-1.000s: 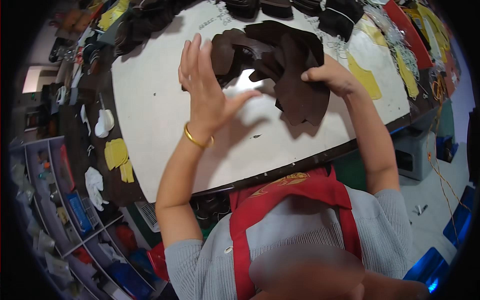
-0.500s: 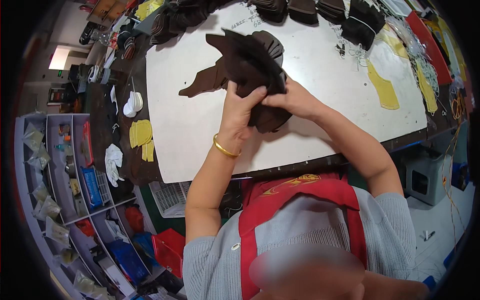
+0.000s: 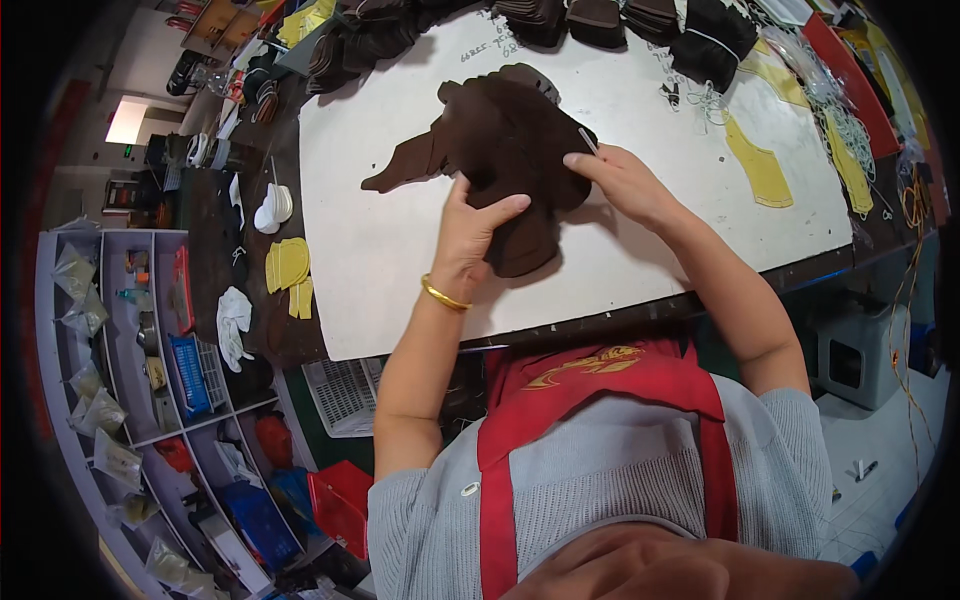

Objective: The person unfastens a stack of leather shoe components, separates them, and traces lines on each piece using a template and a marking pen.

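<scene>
Dark brown cut pieces, fabric or leather by their look, lie loosely piled over the middle of the white board. My left hand grips the near-left edge of the pile, thumb on top and fingers hidden beneath. A gold bangle circles that wrist. My right hand pinches the pile's right edge, its thumb on the upper face. Beside its fingers shows a slim pale strip, whose kind I cannot make out. To the left, a fan of narrower brown pieces rests on the board.
Several stacks of dark pieces line the far edge of the white board. Yellow cut pieces lie on the right, and more yellow pieces at the left. A red tray holds oddments. A compartmented shelf stands lower left.
The brown pieces, held up and bunched before, are now lowered and spread flatter. My right hand has moved right, away from my left hand. The pale strip now shows.
</scene>
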A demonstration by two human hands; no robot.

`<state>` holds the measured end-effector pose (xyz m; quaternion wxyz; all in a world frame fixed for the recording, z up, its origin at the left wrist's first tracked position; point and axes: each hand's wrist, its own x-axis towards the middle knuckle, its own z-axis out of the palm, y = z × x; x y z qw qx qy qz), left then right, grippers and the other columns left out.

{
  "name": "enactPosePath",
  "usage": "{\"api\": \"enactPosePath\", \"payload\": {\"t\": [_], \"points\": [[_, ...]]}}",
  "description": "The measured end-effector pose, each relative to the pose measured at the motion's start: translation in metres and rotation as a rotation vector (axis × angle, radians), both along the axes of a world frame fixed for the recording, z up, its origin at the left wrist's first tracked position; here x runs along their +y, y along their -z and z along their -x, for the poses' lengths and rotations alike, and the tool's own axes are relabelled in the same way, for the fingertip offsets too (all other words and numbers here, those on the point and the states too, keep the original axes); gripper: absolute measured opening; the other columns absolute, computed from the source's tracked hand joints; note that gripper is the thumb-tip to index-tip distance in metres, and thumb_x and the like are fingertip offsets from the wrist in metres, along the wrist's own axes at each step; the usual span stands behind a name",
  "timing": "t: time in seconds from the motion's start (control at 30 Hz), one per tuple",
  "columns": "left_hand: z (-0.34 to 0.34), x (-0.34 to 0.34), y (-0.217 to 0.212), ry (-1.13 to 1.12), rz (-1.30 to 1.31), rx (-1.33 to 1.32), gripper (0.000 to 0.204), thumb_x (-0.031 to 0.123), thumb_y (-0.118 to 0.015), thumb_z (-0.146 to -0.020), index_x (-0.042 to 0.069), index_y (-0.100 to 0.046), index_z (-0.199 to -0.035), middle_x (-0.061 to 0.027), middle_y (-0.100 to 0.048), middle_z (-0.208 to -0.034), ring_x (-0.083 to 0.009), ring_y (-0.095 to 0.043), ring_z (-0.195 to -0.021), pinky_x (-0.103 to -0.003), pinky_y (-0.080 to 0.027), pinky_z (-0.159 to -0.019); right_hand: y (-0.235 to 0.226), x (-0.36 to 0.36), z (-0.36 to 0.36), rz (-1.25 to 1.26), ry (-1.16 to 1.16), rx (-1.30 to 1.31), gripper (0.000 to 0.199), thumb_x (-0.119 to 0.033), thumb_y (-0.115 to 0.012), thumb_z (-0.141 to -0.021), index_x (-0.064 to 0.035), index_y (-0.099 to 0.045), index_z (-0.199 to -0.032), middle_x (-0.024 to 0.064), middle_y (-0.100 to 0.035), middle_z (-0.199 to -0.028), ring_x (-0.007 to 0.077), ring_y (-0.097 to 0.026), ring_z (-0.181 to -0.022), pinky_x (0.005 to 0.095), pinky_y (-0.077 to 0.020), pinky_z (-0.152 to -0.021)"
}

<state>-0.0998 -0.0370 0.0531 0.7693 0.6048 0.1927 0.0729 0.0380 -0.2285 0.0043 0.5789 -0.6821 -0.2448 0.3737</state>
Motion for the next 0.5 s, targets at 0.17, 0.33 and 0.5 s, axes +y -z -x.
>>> {"api": "enactPosePath", "payload": {"t": [0.17, 0.33, 0.5], "points": [[-0.041, 0.059, -0.055, 0.407, -0.789, 0.0, 0.076, 0.009, -0.091, -0.068, -0.004, -0.059, -0.136, -0.0152, -0.069, -0.127, -0.0214, -0.066, -0.115, -0.034, -0.051, -0.103, -0.017, 0.023, 0.014, 0.074, -0.042, 0.35, 0.045, -0.035, -0.058, -0.104, 0.0086, -0.065, -0.114, 0.0152, -0.076, -0.094, 0.0227, -0.074, -0.071, 0.0337, -0.0586, -0.079], [-0.094, 0.063, -0.066, 0.81, -1.219, 0.054, 0.1, 0.013, -0.092, -0.065, 0.01, -0.044, -0.153, -0.0245, -0.066, -0.13, -0.0359, -0.064, -0.12, -0.036, -0.05, -0.104, -0.023, 0.029, 0.027, 0.212, -0.335, 0.5, 0.048, -0.04, -0.062, -0.102, 0.0076, -0.065, -0.108, 0.0159, -0.075, -0.083, 0.0232, -0.075, -0.065, 0.036, -0.0568, -0.049], [-0.052, 0.048, 0.002, 0.478, -1.812, -0.138, 0.136, 0.06, -0.09, -0.054, 0.021, -0.021, -0.164, -0.0175, -0.019, -0.168, -0.0395, -0.02, -0.154, -0.063, -0.02, -0.12, -0.046, -0.066, 0.027, 0.396, -0.392, 0.268, 0.044, -0.037, -0.064, -0.102, 0.006, -0.069, -0.098, 0.01, -0.07, -0.076, 0.0157, -0.071, -0.065, 0.032, -0.06, -0.054]]}}
